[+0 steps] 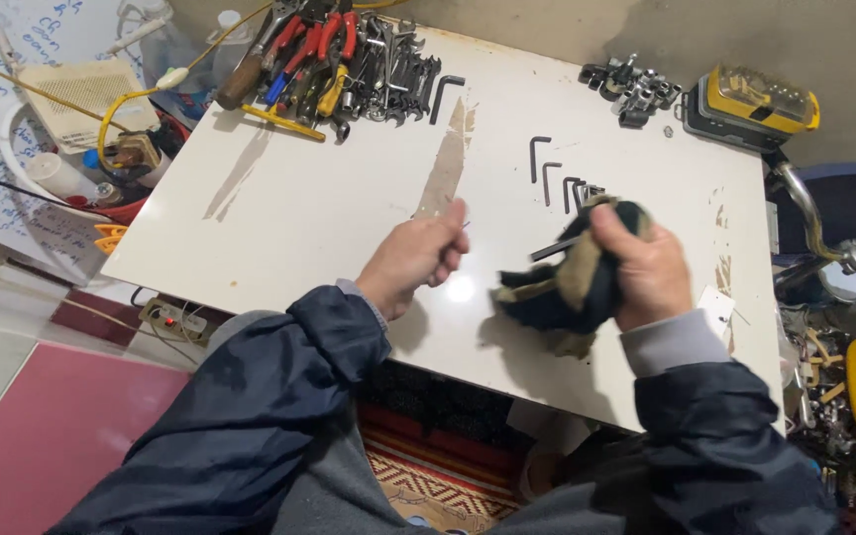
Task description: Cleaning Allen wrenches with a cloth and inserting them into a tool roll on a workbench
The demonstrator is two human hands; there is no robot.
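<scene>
My right hand [646,267] grips a dark rag with tan patches [562,292] bunched over the white table [309,208]. A dark hex key [554,248] pokes out of the rag toward the left. My left hand [416,256] is closed, thumb up, pinching a very thin small item that I cannot make out. Just beyond the rag, a row of black hex keys [550,178] lies on the table in descending size.
A heap of pliers, wrenches and screwdrivers [334,59] sits at the far left edge, with one large hex key [445,94] beside it. Sockets [631,84] and a yellow case [760,99] lie far right. A red basin of clutter [101,159] stands left.
</scene>
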